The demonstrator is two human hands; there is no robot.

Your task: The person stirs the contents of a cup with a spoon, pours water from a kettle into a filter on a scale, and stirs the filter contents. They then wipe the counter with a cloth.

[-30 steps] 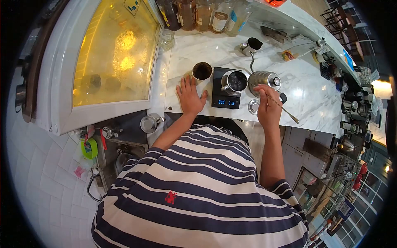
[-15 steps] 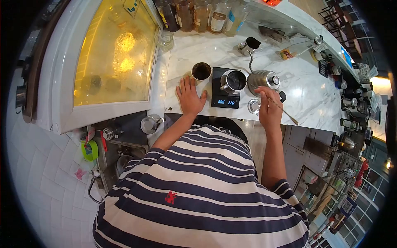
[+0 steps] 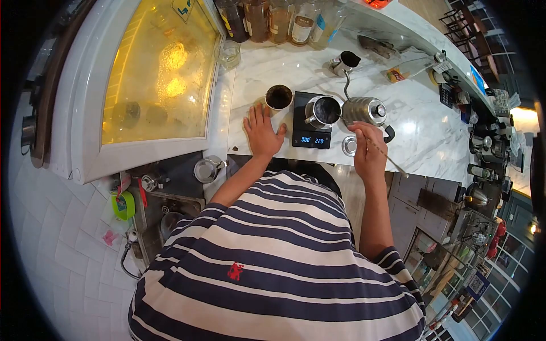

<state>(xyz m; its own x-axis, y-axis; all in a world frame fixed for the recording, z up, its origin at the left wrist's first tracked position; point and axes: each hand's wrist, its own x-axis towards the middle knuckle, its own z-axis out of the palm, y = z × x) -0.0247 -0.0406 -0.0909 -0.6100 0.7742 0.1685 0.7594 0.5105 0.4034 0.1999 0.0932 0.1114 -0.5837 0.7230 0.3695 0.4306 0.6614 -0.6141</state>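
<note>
My right hand (image 3: 371,146) is closed around a long thin bar spoon (image 3: 395,164). The spoon's far end reaches the rim of a dark-filled metal cup (image 3: 310,121), which stands on a black digital scale (image 3: 300,108) with lit digits. Flat on the marble counter, fingers spread, rests my left hand (image 3: 264,132). Its fingertips are close to a white cup (image 3: 277,108) holding dark brown contents; I cannot tell whether they touch it. Beside the scale, right of the metal cup, stands a gooseneck kettle (image 3: 358,108), and its small round lid-like metal piece (image 3: 349,146) lies nearer me.
A small metal pitcher (image 3: 343,63) stands beyond the scale. Several bottles (image 3: 278,23) line the back, with a clear glass (image 3: 229,55) near the white-framed yellow-lit glass door (image 3: 156,79) on the left. A sink (image 3: 187,206) lies below left. A card reader-like keypad (image 3: 445,95) is at right.
My right hand and the spoon have shifted slightly, the spoon's outer end moving a little up and left. The left hand stays in place. The scale's digits differ slightly.
</note>
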